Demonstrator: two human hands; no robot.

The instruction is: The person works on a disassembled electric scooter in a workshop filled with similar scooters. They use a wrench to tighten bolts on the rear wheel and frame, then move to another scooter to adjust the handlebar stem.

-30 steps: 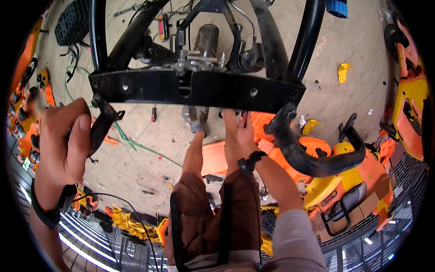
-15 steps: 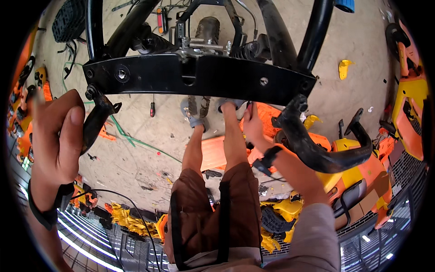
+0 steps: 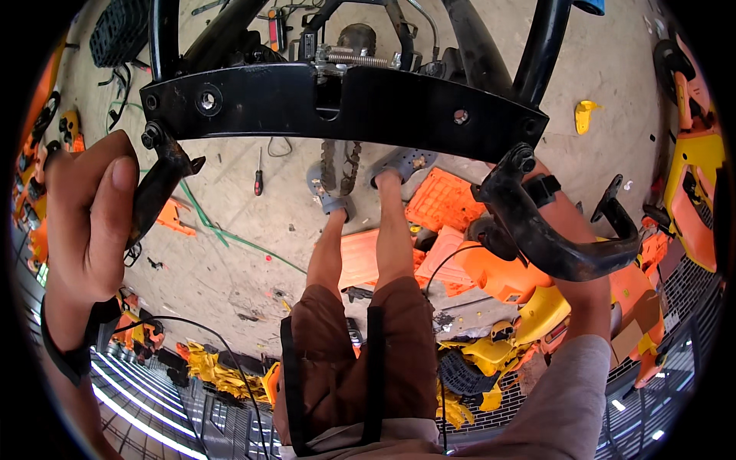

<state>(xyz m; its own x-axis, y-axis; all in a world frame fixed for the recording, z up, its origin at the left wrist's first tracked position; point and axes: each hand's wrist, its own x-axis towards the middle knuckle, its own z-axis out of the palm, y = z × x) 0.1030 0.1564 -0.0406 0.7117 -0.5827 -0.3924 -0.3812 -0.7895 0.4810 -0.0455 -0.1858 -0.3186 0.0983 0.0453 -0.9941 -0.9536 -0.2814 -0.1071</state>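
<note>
A black tubular metal frame with a wide cross plate (image 3: 268, 103) spans the upper part of the view. My left hand (image 3: 92, 215) is closed around the lower part of a black bent metal bar (image 3: 157, 195), bolted to the plate's left end. Another black bent bar (image 3: 575, 261) hangs from the right end. My right forearm passes behind that bar. Only a sliver of my right hand (image 3: 536, 166) shows past the wristband, and its fingers are hidden behind the plate. A spring (image 3: 356, 59) sits above the plate's notch. Below it a knobbly tyre (image 3: 339, 169) stands between my feet.
A red-and-black screwdriver (image 3: 258, 181) and a green strap (image 3: 203, 215) lie on the concrete floor. Orange panels (image 3: 438, 199) lie right of my feet. Yellow parts (image 3: 491, 353) are piled behind me. A black crate (image 3: 119, 34) stands far left, a yellow piece (image 3: 586, 116) far right.
My right hand has moved from beside my right foot up and right, behind the plate's right end. The frame has shifted slightly upward in view. My left hand keeps its grip.
</note>
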